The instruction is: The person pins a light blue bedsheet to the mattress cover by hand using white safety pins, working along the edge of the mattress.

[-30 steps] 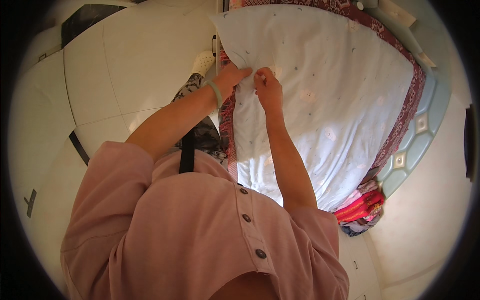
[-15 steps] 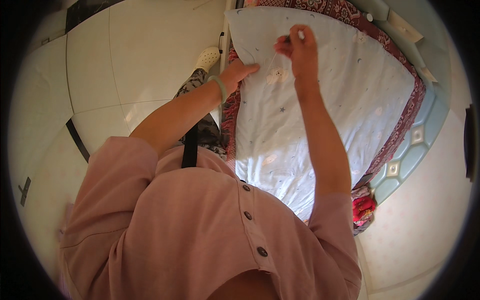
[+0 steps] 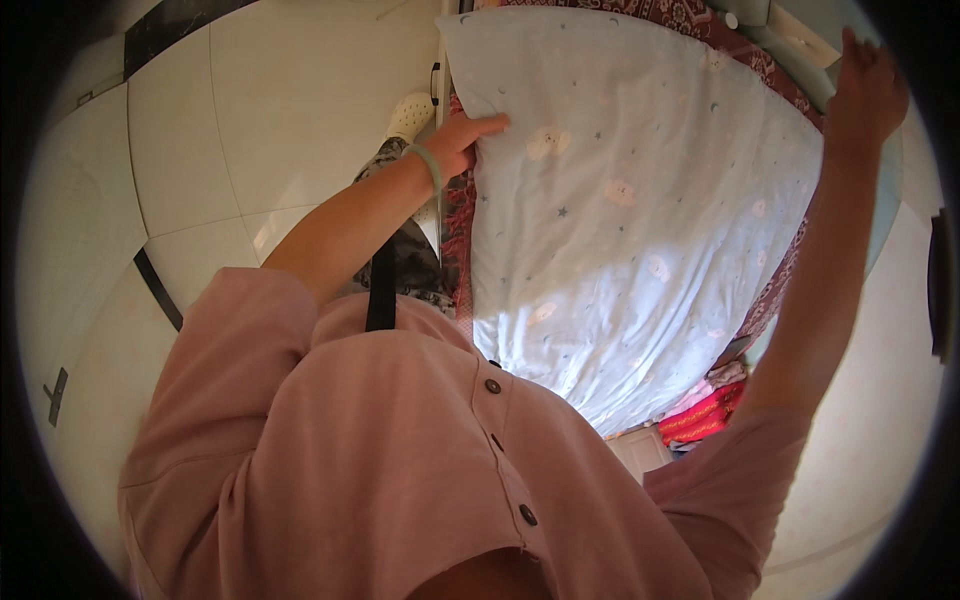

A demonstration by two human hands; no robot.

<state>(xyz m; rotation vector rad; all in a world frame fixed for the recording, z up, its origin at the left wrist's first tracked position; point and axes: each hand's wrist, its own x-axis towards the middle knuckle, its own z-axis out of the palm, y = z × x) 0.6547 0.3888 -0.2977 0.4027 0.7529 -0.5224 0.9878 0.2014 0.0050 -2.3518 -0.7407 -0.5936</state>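
Observation:
A pale blue quilt (image 3: 640, 240) printed with bears, moons and stars lies spread over the bed. At its left edge my left hand (image 3: 462, 140) pinches the border, the thumb on top and the other fingers underneath, out of sight. My right hand (image 3: 868, 95) is raised far out to the right, past the quilt's far right corner and in front of the padded headboard. Its fingers are mostly curled in, with one pointing up; anything held in them is too small to make out.
A dark red patterned blanket (image 3: 680, 30) shows around the quilt. Red folded cloth (image 3: 705, 412) lies by the bed's near right corner. A cream clog (image 3: 411, 117) is on my foot on the tiled floor (image 3: 300, 110) to the left.
My right hand has swung from above the quilt out to the far right, the arm now stretched. A thread seen below it before no longer shows. My left hand stays at the quilt's edge.

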